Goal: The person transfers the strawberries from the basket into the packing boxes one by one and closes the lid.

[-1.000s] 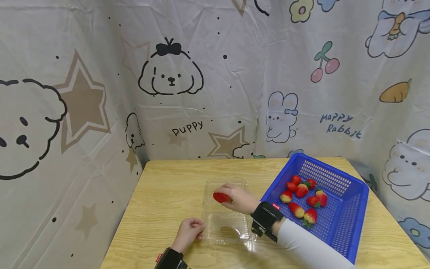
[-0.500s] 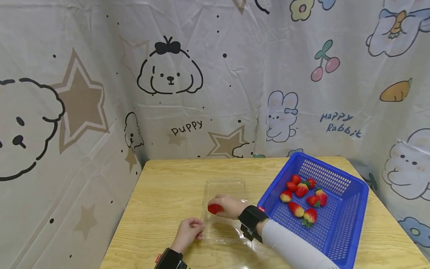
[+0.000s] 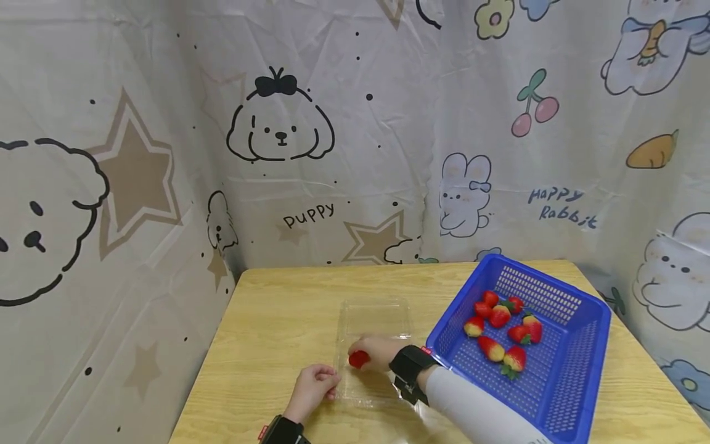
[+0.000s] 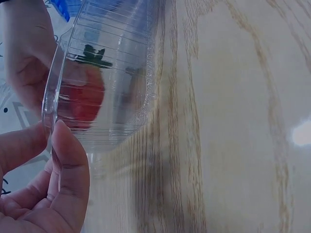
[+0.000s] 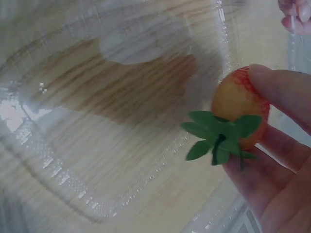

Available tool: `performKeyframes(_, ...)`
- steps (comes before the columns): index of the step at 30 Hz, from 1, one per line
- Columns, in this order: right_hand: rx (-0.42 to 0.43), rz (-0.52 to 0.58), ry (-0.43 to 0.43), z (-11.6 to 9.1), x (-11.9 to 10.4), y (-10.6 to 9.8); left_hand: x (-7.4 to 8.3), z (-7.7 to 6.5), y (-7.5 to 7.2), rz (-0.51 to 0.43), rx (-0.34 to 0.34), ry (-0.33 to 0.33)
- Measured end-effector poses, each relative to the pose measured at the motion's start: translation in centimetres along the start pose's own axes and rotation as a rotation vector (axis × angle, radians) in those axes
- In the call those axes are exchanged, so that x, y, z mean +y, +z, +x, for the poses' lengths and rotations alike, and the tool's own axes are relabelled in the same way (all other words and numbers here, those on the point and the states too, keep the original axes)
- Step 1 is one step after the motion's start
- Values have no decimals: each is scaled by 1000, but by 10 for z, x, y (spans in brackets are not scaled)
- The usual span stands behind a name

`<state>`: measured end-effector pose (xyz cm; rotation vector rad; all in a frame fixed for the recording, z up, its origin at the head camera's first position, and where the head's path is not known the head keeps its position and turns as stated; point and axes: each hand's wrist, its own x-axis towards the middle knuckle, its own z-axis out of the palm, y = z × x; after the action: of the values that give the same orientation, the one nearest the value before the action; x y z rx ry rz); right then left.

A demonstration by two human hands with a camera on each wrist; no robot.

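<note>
At the clear plastic box (image 3: 374,316), right hand (image 3: 376,353) pinching red-yellow leafy strawberry (image 5: 238,103), left hand (image 3: 313,386) pinching box edge, roomy yellow wooden table (image 3: 277,327) around.

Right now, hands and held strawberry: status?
Left hand pinching clear container edge. Right hand gripping strawberry over near half. Contact beneath unclear. No obstruction seen.

Right hand (image 3: 378,353) gripping strawberry (image 3: 358,359), left hand (image 3: 312,388) at clear container (image 3: 374,316); blue basket (image 3: 589,364)
</note>
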<state>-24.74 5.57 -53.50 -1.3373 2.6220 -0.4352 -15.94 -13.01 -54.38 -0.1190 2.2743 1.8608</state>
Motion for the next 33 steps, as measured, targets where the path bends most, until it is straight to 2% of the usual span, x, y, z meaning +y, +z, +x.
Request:
performKeyframes(5,-76,-9,41,1,1,10,-5,0,0,12,-11,-5)
performKeyframes(8,-94,6,51,1,0,13,-7,0,1,21,-10,-10)
performKeyframes(24,-161,12,82,1,-11,-1,-6,-1,0,8,2,-7)
performKeyframes(25,-172,12,85,1,-11,-3,-3,-3,-1,6,-1,-4)
performKeyframes(28,-218,11,120,0,-18,-23,-2,-3,-1,-2,-11,6)
performKeyframes(30,-250,47,166,-3,-26,-46,-1,-3,-1,-3,-11,13)
performKeyframes(33,-235,86,196,-12,-31,-87,-4,-1,-1,-3,-1,25)
